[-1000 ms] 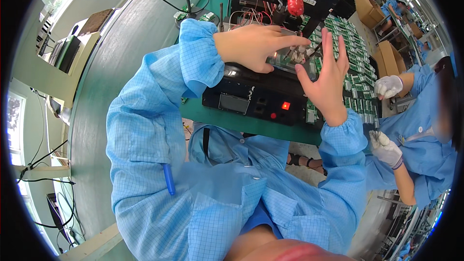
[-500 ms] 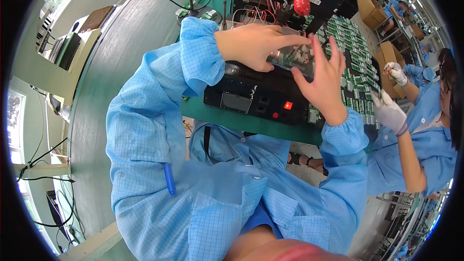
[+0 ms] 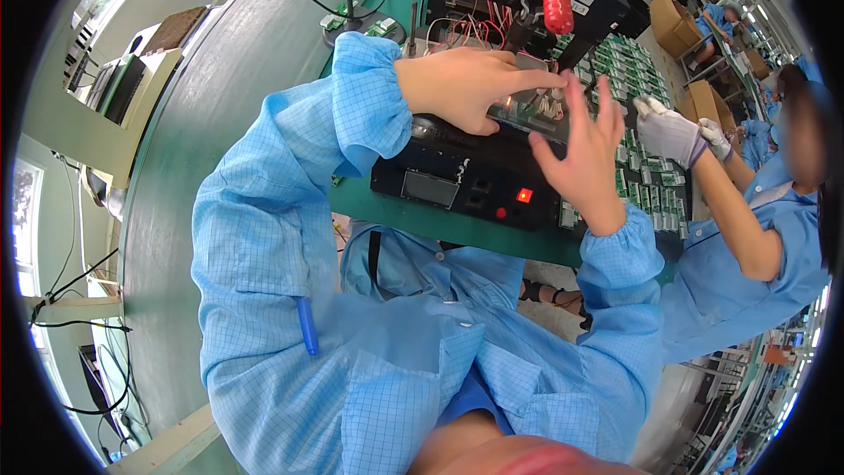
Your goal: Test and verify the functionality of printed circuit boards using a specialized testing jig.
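A black test fixture (image 3: 413,163) with a small display and a lit red button stands on the green bench mat in front of me. My left hand (image 3: 457,88) lies over its clear plate (image 3: 549,127), index finger stretched right and thumb apart. Opposite it, my right hand (image 3: 582,154) is raised at the plate's right side, fingers spread. The fingertips of both hands come close together, and whether they touch I cannot tell. Neither hand shows anything held. Red and white wires (image 3: 466,33) run behind the plate. Above hangs a clamp lever with a red grip (image 3: 556,4).
Rows of green circuit boards (image 3: 646,180) cover the bench at right. A co-worker's white-gloved hand (image 3: 670,132) reaches over them. A lamp base (image 3: 369,31) with small boards on it stands behind my left arm. Cardboard boxes (image 3: 675,22) are farther right.
The co-worker's gloved hands have come closer to the boards and to me. The red-gripped lever and the fixture's upper part sit slightly farther right and lower. My hands have barely moved.
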Demonstrator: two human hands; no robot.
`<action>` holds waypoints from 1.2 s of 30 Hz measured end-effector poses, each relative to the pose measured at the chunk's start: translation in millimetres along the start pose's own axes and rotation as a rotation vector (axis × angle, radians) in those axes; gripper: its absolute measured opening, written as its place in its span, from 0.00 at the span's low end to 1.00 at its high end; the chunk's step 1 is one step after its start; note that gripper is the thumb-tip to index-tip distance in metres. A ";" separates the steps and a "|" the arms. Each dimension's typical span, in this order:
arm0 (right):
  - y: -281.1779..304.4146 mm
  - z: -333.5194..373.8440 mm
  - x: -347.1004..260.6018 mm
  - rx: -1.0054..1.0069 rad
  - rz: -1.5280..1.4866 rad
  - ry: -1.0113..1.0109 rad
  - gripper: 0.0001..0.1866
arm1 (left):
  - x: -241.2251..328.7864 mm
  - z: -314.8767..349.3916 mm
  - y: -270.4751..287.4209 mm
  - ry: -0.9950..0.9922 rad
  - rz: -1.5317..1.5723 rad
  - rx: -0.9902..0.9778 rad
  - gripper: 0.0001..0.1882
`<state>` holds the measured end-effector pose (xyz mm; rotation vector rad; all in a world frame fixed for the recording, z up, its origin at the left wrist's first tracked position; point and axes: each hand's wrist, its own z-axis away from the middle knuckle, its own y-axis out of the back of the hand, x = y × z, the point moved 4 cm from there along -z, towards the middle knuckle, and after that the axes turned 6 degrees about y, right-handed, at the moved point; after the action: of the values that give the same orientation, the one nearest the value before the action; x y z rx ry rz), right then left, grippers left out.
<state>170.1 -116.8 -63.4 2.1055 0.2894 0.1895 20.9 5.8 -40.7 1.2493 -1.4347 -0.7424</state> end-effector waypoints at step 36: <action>8.3 -4.7 11.4 0.137 -0.091 -0.034 0.48 | 2.8 5.8 10.9 -0.028 -0.010 0.073 0.50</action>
<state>181.0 -114.0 -53.6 2.2235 0.3867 0.0820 12.3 5.0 -31.3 1.3072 -1.4913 -0.7226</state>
